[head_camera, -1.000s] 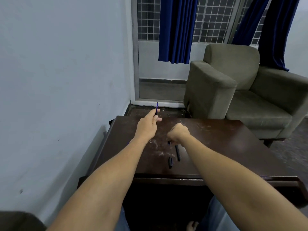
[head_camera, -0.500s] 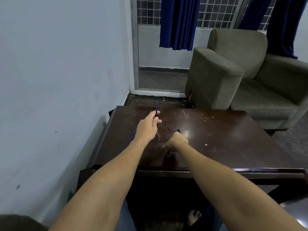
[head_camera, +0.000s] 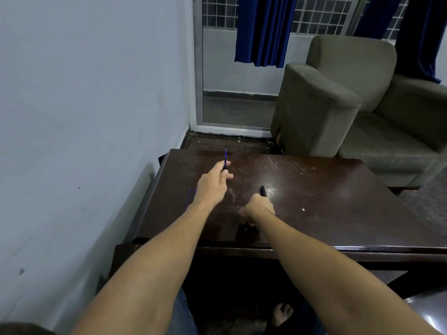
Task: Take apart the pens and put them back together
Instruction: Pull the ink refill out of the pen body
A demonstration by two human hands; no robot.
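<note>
On scratched dark table: left hand pinches blue refill; right hand grips black barrel.

I see a plain sitting room: olive armchair, scratched dark table, blue curtains, grilled window.

Head camera looks forward and down from above the seated person, arms reaching out over the tabletop, wall close left.

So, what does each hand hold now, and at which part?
The left hand pinches a blue refill at its lower end. The right hand wraps a black pen barrel around its middle.
</note>
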